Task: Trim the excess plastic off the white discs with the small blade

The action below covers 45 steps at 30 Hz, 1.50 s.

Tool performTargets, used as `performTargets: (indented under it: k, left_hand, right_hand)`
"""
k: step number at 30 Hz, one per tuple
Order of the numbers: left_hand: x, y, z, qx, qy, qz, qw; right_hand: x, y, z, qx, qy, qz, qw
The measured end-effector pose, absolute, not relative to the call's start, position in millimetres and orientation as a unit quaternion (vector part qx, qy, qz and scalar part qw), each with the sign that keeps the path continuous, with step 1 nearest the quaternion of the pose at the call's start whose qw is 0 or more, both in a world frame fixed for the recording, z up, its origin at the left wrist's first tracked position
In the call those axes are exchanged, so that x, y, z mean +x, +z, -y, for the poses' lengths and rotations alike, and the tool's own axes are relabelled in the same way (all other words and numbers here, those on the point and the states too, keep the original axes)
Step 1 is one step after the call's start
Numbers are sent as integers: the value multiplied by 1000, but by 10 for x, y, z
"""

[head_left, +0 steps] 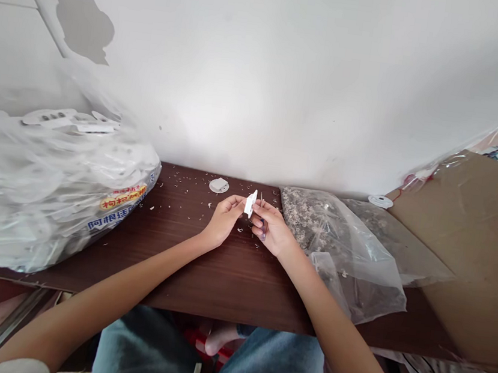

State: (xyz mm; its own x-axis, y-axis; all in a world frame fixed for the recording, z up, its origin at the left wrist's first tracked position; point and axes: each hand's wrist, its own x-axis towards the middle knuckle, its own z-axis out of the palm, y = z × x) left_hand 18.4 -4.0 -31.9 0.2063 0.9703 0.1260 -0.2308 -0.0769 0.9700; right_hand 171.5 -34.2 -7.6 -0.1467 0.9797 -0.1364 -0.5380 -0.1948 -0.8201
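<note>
The white plastic piece [250,203] stands upright, long axis pointing away, near the tabletop's [227,287] far edge, pinched by the left hand [225,220]; the right hand [272,229] grips what looks like a small blade [261,201]; the bag [48,198] reads 阿根廷 in blue

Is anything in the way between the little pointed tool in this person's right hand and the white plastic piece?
Nothing visible: the small pointed tool, held in the right hand, sits just beside the white plastic piece, which the left hand pinches.
</note>
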Motion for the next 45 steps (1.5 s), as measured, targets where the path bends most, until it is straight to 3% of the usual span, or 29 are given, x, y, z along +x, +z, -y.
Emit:
performTargets:
  k: [22, 28, 32, 35, 39, 45]
  left_hand:
    - [174, -293, 78, 534, 547, -390, 513]
    - [147, -268, 15, 538, 521, -370, 549]
    - [120, -222, -44, 467, 496, -329, 654]
    - [40, -128, -88, 429, 397, -299, 754]
    - [-78, -27, -141, 387, 267, -283, 836]
    - [-79, -32, -168, 369, 356, -253, 820]
  right_hand:
    - [1614, -224, 360, -326, 706, 318, 543]
    - [1607, -177, 370, -330, 678, 331, 568]
    - [1644, -150, 358, -364, 595, 404, 592]
    - [1737, -126, 358, -431, 425, 538, 587]
    - [1899, -81, 379, -460, 169, 732, 473]
    - [2028, -114, 343, -450, 67, 797, 396]
